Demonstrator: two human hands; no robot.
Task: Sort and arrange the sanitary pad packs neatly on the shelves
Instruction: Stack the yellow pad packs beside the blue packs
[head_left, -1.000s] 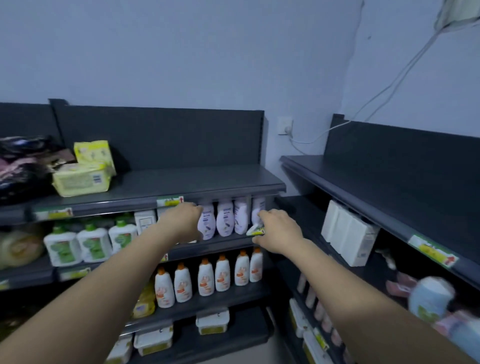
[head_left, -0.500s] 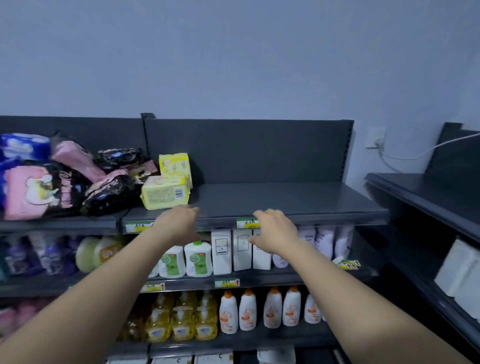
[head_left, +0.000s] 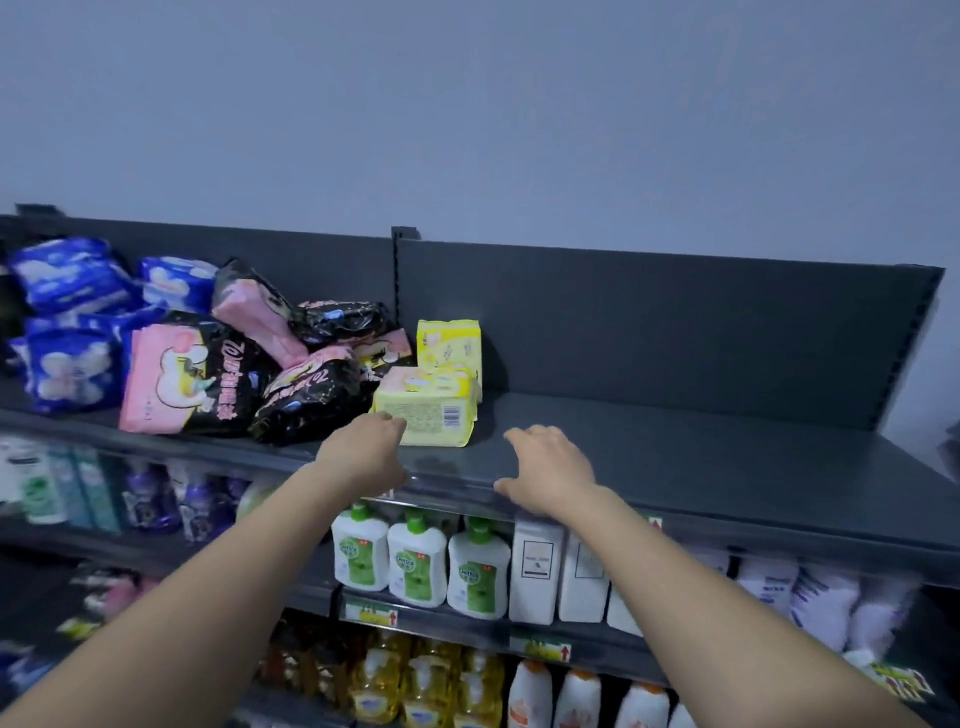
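top shelf (head_left: 701, 457), left end: blue pad packs (head_left: 67, 322) heaped, pink-and-black pad packs (head_left: 197, 379) tumbled, then two yellow pad packs (head_left: 431, 410), one flat, one upright behind. left hand (head_left: 363, 452): fingers loosely bent, gripping nothing, tips at the flat pack's corner. right hand (head_left: 550, 467) over bare shelf, fingers relaxed, apart.

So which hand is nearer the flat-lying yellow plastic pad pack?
Left. The left hand is at the near-left corner of the flat-lying yellow plastic pad pack; the right hand is over the dark shelf to its right, apart.
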